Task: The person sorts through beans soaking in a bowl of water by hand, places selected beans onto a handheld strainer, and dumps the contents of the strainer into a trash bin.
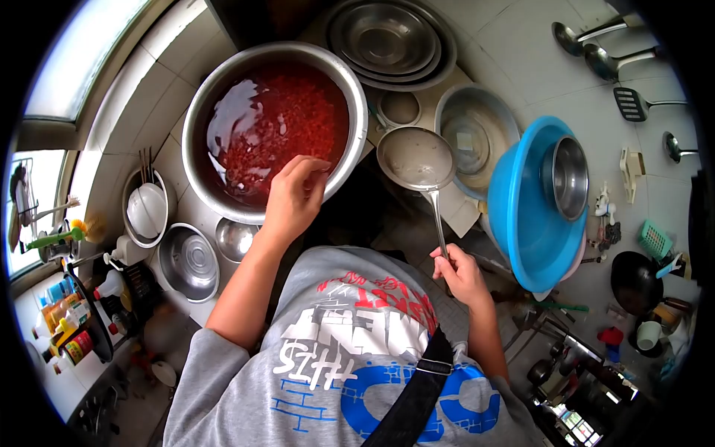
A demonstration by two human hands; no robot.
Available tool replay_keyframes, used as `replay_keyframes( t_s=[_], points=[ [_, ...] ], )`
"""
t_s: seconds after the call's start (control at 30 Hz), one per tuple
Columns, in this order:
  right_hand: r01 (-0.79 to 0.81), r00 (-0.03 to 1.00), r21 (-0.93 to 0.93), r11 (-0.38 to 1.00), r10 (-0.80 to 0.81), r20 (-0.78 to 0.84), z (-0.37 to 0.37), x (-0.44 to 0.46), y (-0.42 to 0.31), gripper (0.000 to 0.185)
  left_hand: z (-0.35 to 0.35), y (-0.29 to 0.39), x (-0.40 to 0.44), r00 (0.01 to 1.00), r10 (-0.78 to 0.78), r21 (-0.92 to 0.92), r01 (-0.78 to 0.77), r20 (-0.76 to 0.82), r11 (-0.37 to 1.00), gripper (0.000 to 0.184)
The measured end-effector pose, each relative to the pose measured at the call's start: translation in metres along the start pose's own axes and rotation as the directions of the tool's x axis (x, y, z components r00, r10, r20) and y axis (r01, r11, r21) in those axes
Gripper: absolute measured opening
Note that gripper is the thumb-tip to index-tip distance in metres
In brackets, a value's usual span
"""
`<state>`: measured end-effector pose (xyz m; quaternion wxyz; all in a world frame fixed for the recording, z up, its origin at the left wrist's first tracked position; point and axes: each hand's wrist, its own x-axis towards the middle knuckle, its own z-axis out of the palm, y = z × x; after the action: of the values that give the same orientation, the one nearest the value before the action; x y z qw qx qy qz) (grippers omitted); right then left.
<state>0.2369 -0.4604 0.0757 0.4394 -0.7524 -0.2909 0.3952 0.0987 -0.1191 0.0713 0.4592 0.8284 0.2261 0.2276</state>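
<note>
My right hand (460, 276) is closed around the thin metal handle of a round strainer (417, 156). The strainer's head is held level beside the basin, with some pale wet residue in it. A large metal basin (359, 127) on the left holds red liquid (246, 119) with a mass of small red bits (290, 119) in it. Over the basin's near rim is my left hand (298, 195), its fingers bent together. Whether anything small is between those fingers is hidden.
Stacked metal basins (387, 41) stand behind. A metal bowl (477, 130) with cloudy contents sits right of the strainer, beside a tilted blue basin (525, 216) holding a steel bowl (570, 179). Steel bowls (188, 261) line the left counter. Ladles (603, 61) hang at the right wall.
</note>
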Motion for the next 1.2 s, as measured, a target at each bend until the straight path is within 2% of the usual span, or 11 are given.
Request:
replay_keyframes(
  t_s=[0.13, 0.27, 0.4, 0.5, 0.6, 0.7, 0.8, 0.9, 1.07, 1.17, 1.2],
  points=[
    [-0.287, 0.944, 0.078, 0.955, 0.296, -0.147, 0.022, -0.006, 0.017, 0.015, -0.011, -0.017, -0.012, 0.998, -0.049, 0.005, 0.049, 0.028, 0.999, 0.013],
    [-0.156, 0.912, -0.069, 0.985, 0.117, -0.394, 0.06, -0.017, 0.065, 0.021, -0.017, -0.024, -0.015, 0.996, -0.001, 0.02, -0.001, 0.084, 1.0, 0.013],
    [-0.157, 0.876, -0.168, 0.973, 0.059, -0.479, 0.083, -0.034, 0.078, 0.025, -0.02, -0.015, -0.028, 0.996, 0.041, -0.005, -0.04, 0.078, 0.999, 0.014],
    [0.104, 0.809, -0.042, 0.994, -0.109, -0.578, 0.102, -0.046, 0.089, 0.026, -0.023, -0.01, -0.048, 0.997, 0.074, 0.018, -0.075, 0.035, 0.997, 0.014],
    [0.2, 0.743, 0.034, 0.979, -0.129, -0.656, 0.117, -0.056, 0.1, 0.021, -0.027, 0.0, -0.08, 0.998, 0.063, 0.06, -0.064, 0.022, 0.996, 0.013],
    [0.198, 0.618, -0.284, 0.938, -0.344, -0.707, 0.136, -0.04, 0.147, 0.021, -0.026, 0.012, -0.114, 0.999, 0.034, 0.058, -0.033, -0.026, 0.998, 0.013],
    [-0.1, 0.839, -0.393, 0.914, -0.135, -0.527, 0.138, -0.029, 0.18, 0.022, -0.025, 0.026, -0.148, 0.998, 0.04, 0.079, -0.036, -0.052, 0.996, 0.012],
    [0.01, 0.779, -0.443, 0.897, -0.285, -0.559, 0.14, -0.032, 0.169, 0.02, -0.033, 0.034, -0.167, 0.996, 0.039, 0.118, -0.03, -0.082, 0.993, 0.012],
    [0.049, 0.723, -0.344, 0.938, -0.27, -0.636, 0.134, -0.048, 0.123, 0.018, -0.04, 0.045, -0.21, 0.992, -0.02, 0.108, 0.033, -0.122, 0.994, 0.017],
    [0.148, 0.666, -0.408, 0.901, -0.395, -0.633, 0.135, -0.046, 0.123, 0.018, -0.045, 0.047, -0.224, 0.986, -0.053, 0.085, 0.067, -0.16, 0.994, 0.016],
    [0.017, 0.749, -0.442, 0.897, -0.304, -0.589, 0.135, -0.037, 0.133, 0.021, -0.047, 0.049, -0.227, 0.986, -0.048, 0.083, 0.062, -0.163, 0.995, 0.017]
  ],
)
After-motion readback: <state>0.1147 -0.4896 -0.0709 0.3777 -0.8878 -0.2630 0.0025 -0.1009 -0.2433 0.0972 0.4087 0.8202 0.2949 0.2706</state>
